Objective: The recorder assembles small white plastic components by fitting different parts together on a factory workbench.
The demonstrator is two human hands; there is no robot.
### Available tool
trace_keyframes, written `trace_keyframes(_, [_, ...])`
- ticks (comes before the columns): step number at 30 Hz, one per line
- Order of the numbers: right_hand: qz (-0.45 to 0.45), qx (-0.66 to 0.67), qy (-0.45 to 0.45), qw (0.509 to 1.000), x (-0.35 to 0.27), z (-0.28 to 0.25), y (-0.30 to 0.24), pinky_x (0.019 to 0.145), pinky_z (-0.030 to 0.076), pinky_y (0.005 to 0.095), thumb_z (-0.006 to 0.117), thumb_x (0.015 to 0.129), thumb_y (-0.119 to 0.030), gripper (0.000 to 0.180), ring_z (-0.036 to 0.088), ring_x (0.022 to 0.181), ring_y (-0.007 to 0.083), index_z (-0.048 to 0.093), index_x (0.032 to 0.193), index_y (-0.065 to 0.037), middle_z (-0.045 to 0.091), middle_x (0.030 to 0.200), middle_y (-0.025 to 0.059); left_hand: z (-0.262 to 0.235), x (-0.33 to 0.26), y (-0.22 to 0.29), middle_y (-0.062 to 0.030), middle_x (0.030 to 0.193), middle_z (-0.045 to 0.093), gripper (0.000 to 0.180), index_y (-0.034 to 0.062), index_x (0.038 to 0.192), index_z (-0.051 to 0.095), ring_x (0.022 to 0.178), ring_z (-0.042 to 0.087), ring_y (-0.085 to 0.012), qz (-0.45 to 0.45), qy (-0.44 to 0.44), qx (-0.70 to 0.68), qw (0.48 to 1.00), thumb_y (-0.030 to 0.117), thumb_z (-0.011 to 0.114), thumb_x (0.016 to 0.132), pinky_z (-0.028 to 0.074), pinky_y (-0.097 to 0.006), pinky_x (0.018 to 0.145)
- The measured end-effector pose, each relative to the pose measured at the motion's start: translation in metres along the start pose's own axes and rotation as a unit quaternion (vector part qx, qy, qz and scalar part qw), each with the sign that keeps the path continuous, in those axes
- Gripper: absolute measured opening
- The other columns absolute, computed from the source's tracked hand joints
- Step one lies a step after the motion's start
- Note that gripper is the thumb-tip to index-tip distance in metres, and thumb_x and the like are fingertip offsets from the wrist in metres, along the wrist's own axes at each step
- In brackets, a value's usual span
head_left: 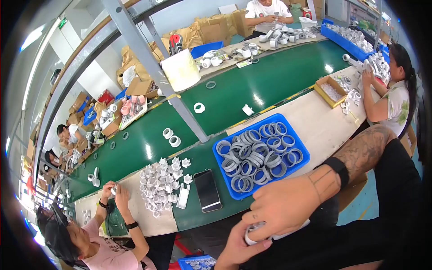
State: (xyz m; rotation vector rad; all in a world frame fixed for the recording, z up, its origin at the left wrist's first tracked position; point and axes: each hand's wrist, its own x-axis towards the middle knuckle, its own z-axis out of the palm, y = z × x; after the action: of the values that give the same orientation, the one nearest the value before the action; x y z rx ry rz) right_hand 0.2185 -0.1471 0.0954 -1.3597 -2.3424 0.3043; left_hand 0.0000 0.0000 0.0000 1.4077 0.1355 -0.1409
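Two hands: the wearer's left hand (pixel 236 247) and right hand (pixel 288 204) meet over a white piece (pixel 247 238) at the near edge of the workbench (pixel 191 220).
Left fingers: thumb and fingers pinch the rounded end of the piece.
Right fingers: bent over the same piece from above; how far they close around it cannot be told, since the hand hides its own underside.
White piece: between both sets of fingers, its round rim showing, another white part jutting out under the right palm.
Blue tray: just beyond the right fingers, the tray (pixel 298 138) holds a heap of grey rings (pixel 258 152), many overlapping.
Phone: left of the fingers and beyond them, a dark-screened phone (pixel 208 190) lies flat.
White parts: farther left of the fingers, past the phone, a loose pile (pixel 157 186).
Green belt: well beyond the fingertips, the belt (pixel 288 74) crosses the scene.
Co-worker: well left of the wearer's fingers, a person in pink (pixel 105 252) raises both hands.
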Motion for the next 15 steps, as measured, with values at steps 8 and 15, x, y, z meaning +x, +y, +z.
trace_keyframes(8, [-0.162,-0.132,0.041,0.977,0.004,-0.012,-0.034,0.065,0.043,0.0313,0.069,0.095,-0.024,0.015,0.062,0.078,0.0139,0.066,0.103,-0.013,0.055,0.092,-0.0024,0.031,-0.016,0.049,-0.0137,0.127,0.078,0.055,0.0009,0.139,0.067,0.118,0.076,-0.0225,0.054,-0.047,-0.021,0.997,0.023,0.090,0.094,0.061,-0.038,0.099])
trace_keyframes(15, [-0.093,-0.040,0.041,0.994,0.000,-0.031,-0.066,0.063,0.052,0.0401,0.074,0.098,-0.029,0.017,0.066,0.071,0.0222,0.071,0.098,-0.012,0.067,0.086,0.0039,0.045,-0.026,0.086,-0.0146,0.102,0.078,0.044,0.0007,0.120,0.072,0.096,0.078,-0.0247,0.129,-0.015,0.123,0.984,0.023,0.090,0.086,0.061,-0.040,0.084])
